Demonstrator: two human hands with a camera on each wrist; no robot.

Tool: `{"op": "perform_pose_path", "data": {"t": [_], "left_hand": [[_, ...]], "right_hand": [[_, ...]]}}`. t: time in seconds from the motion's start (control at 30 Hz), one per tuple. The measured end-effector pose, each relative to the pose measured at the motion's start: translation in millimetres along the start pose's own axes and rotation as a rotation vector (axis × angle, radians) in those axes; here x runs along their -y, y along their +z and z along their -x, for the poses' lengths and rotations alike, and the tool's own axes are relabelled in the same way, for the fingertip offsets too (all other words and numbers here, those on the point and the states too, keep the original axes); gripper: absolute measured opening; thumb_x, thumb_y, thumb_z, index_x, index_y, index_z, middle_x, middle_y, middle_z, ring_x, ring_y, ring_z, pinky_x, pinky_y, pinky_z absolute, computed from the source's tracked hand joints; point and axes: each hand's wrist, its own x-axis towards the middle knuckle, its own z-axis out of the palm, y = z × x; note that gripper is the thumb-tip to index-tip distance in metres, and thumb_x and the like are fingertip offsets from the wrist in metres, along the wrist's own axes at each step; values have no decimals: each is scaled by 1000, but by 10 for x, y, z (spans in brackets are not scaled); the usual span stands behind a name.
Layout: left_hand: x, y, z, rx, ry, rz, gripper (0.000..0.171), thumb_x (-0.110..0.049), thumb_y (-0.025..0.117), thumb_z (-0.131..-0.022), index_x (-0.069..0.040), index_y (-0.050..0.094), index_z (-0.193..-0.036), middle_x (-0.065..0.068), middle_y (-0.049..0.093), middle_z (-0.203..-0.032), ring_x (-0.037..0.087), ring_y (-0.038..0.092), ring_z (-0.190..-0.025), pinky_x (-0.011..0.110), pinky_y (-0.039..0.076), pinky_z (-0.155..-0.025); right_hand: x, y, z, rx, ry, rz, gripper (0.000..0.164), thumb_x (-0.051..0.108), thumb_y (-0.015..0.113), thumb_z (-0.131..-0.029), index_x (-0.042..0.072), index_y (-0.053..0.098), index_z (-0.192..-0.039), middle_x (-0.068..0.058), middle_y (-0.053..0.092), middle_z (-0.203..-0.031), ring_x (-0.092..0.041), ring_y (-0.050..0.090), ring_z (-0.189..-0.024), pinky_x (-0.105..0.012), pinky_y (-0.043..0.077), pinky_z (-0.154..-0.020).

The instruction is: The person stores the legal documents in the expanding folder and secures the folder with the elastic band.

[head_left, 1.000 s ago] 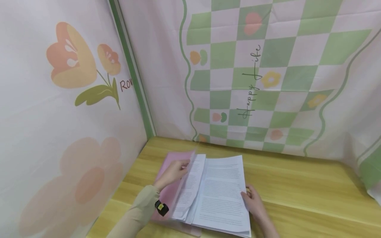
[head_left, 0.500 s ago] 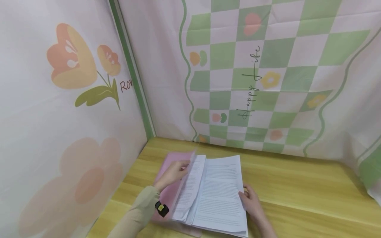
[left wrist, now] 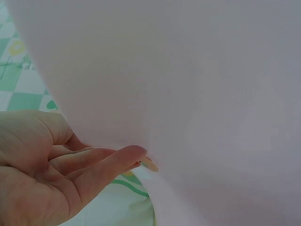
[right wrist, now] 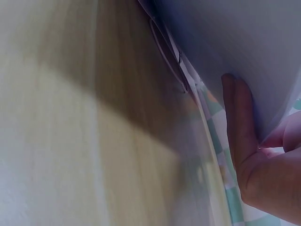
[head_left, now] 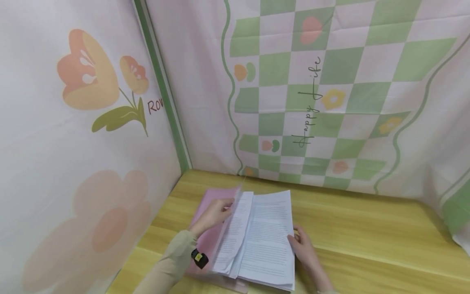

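Observation:
A pink folder [head_left: 209,228] lies on the table, its front cover to the left and a clear sheet edge raised near its middle. My left hand [head_left: 216,212] pinches that raised edge; in the left wrist view the thumb and fingers of the left hand [left wrist: 80,169] grip the rim of a pale sheet. Printed papers [head_left: 266,241] fan out on the right side of the folder. My right hand [head_left: 304,248] grips their right edge, and in the right wrist view the right hand [right wrist: 263,160] holds the stack [right wrist: 235,47] between thumb and fingers, lifted off the table.
The wooden table [head_left: 367,237] extends to the right of the papers. A checkered fabric curtain [head_left: 315,102] hangs behind it, and a flower-printed curtain [head_left: 84,163] closes off the left side. A black wrist device [head_left: 199,258] sits on the left wrist.
My right hand has moved left, carrying the right edge of the papers toward the folder. The left hand has stayed in place on the raised sheet.

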Motion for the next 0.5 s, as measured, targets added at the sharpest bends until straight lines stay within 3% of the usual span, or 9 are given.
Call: {"op": "perform_pose_path", "data": {"t": [0.33, 0.5], "left_hand": [[-3, 9, -2, 0, -22, 4, 42, -2, 49, -97, 4, 52, -139, 27, 61, -134, 42, 67, -113, 32, 62, -80], [11, 19, -12, 2, -7, 21, 40, -3, 50, -97, 2, 55, -137, 27, 64, -129, 42, 69, -109, 22, 58, -65]], "right_hand": [[-1, 14, 15, 1, -5, -17, 45, 6, 43, -101, -2, 36, -145, -30, 64, -118, -17, 67, -82, -26, 55, -66], [5, 36, 9, 2, -19, -15, 43, 7, 43, -101, -1, 38, -144, -30, 64, -118, -17, 67, -82, -26, 56, -66]]}}
